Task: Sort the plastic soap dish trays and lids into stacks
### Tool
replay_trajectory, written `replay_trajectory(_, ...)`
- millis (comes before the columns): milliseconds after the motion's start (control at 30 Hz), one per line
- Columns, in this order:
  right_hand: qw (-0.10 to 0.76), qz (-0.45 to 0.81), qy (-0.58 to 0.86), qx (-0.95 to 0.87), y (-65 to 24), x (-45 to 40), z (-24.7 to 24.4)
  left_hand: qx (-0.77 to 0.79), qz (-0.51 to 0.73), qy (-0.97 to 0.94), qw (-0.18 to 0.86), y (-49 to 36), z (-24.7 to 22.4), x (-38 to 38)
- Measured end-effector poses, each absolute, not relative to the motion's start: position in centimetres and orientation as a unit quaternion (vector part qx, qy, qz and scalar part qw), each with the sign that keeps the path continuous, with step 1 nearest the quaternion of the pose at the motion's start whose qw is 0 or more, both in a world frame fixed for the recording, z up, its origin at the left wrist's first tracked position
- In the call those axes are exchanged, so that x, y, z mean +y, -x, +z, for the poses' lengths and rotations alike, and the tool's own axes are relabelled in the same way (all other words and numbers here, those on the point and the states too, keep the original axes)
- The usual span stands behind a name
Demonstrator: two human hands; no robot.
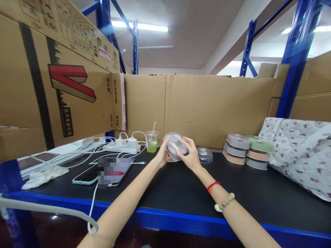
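Note:
Over the black tabletop I hold a round plastic container with a clear domed lid between both hands, tilted so that its top faces me. My left hand grips its left side, the fingers partly hidden behind it. My right hand is curled round the right side, fingertips on the lid. Just to the right, a clear plastic lid lies on the table. Farther right stand two stacks of similar round containers, a grey and peach stack and a green-topped stack.
A cup of green drink with a straw stands behind my left hand. A power strip with white cables, a phone and a tablet lie left. Cardboard walls the back; patterned quilted cloth is at right.

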State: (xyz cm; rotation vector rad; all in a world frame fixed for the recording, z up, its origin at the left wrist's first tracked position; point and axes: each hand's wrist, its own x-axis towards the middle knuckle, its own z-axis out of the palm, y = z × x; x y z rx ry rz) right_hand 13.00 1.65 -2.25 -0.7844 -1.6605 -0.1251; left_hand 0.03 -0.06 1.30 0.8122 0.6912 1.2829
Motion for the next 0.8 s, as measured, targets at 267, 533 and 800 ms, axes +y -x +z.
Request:
replay_trajectory(267,0.59,-0.085,0.319,-0.737,-12.97,1.58,-2.39,0.308,0.578,-0.351,0.669,-0.04,1.37,-0.02)
replay_trajectory(533,0.603,-0.061,0.334,-0.722,-12.81,1.61,-2.57,0.319,0.579,-0.352,0.663,-0.16,1.48,-0.46)
replay_trajectory(800,0.578,-0.045,0.338,-0.742,-12.79,1.61,-2.5,0.339,0.581,-0.338,0.658,-0.05,0.94,0.04)
